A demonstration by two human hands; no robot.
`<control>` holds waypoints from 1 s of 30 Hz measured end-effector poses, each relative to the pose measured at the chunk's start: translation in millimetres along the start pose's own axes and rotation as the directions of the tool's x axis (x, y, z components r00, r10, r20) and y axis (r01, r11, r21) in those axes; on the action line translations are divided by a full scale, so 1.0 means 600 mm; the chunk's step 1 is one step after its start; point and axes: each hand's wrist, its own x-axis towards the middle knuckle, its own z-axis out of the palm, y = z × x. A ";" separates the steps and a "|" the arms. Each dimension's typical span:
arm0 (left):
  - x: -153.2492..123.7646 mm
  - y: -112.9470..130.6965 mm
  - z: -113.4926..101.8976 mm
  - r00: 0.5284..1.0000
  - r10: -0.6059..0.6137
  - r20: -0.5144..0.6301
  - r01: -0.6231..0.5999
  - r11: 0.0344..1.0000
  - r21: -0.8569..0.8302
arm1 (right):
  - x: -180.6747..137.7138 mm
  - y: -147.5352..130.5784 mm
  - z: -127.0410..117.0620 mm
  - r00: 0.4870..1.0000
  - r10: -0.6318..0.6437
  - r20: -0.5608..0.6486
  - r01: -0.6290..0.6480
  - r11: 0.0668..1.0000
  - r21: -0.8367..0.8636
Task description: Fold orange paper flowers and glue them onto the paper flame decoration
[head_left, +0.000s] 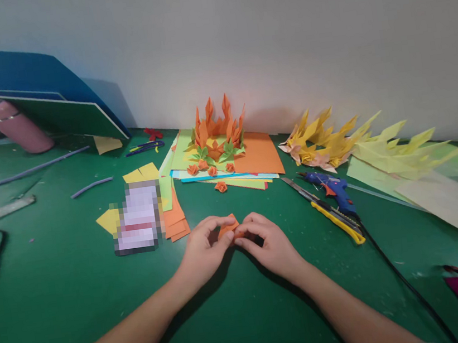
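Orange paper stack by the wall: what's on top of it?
On the paper stack stand a tall orange folded-paper spike piece, green paper leaves and small orange paper roses. Lower sheets show only coloured edges; the rest is covered.

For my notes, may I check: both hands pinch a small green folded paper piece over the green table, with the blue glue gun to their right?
Not quite: the small folded paper piece is orange, not green, as the head view shows. Both hands, left and right, pinch it over the green table, blue glue gun rightward.

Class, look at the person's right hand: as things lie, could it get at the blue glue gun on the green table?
Probably yes. The glue gun lies in the open just right of the right hand, with bare table between. Only the yellow utility knife lies alongside. But the hand is pinching an orange paper piece.
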 end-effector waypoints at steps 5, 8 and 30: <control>0.001 0.004 0.001 0.994 -0.105 -0.017 0.102 0.987 -0.124 | -0.001 -0.001 0.002 0.999 -0.002 -0.039 0.005 0.997 0.071; 0.001 0.009 0.002 0.985 -0.173 0.013 0.172 0.962 -0.211 | 0.001 -0.002 0.002 0.997 0.019 -0.068 -0.011 0.993 0.121; 0.000 0.009 0.004 0.993 -0.119 0.003 0.118 0.980 -0.158 | 0.007 -0.008 0.005 0.958 0.273 -0.084 -0.243 0.934 0.264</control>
